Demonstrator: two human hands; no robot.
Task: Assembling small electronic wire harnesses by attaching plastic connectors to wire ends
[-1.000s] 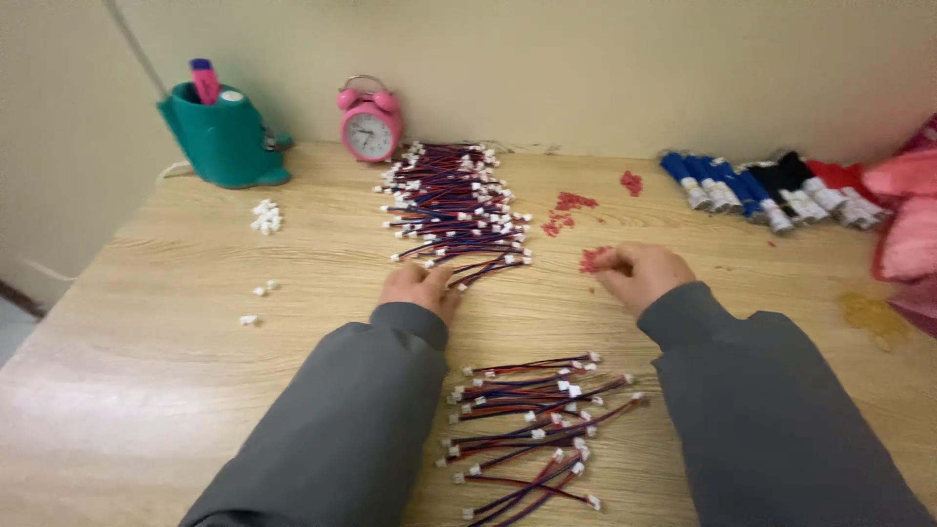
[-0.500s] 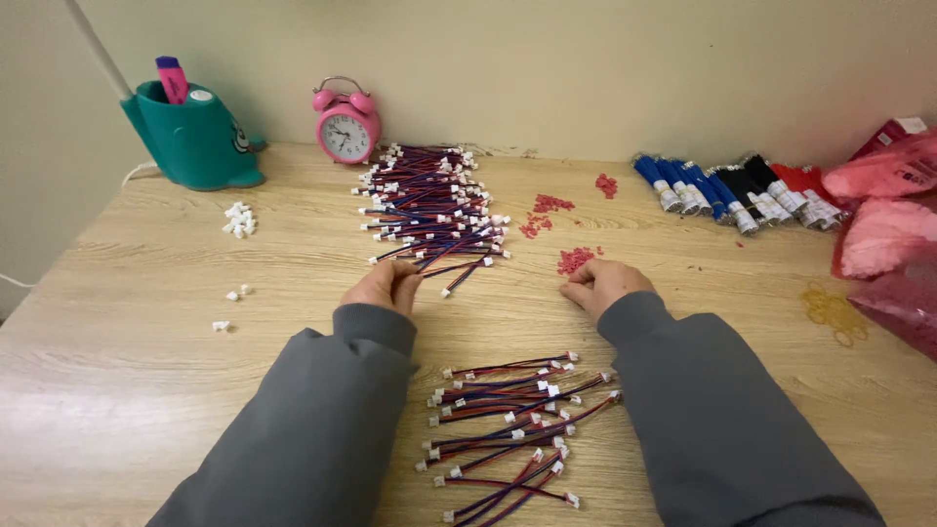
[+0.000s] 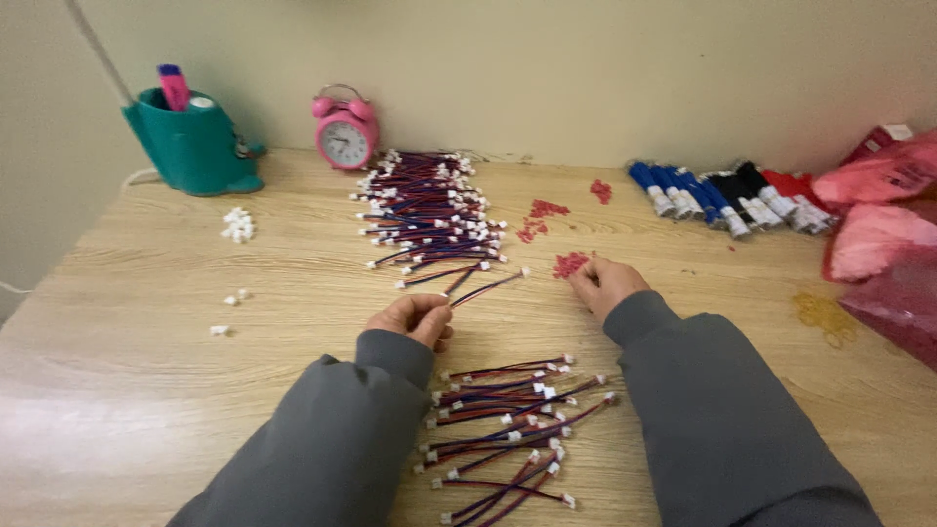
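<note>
My left hand (image 3: 410,318) pinches one end of a short red-and-blue wire lead (image 3: 485,288) with white connectors, drawn out from the big pile of such leads (image 3: 425,210) at the back of the wooden table (image 3: 146,293). My right hand (image 3: 607,285) rests with its fingertips on a small heap of red pieces (image 3: 569,263); whether it holds one is hidden. A second pile of leads (image 3: 512,429) lies between my grey sleeves near the front.
A pink alarm clock (image 3: 346,129) and a teal pen holder (image 3: 193,144) stand at the back left. White connectors (image 3: 237,224) lie scattered left. More red pieces (image 3: 540,215), blue, black and red bundles (image 3: 727,195) and pink bags (image 3: 883,234) sit right.
My left hand has pulled back from the big pile toward me with one lead in its fingers. My right hand stays at the red pieces.
</note>
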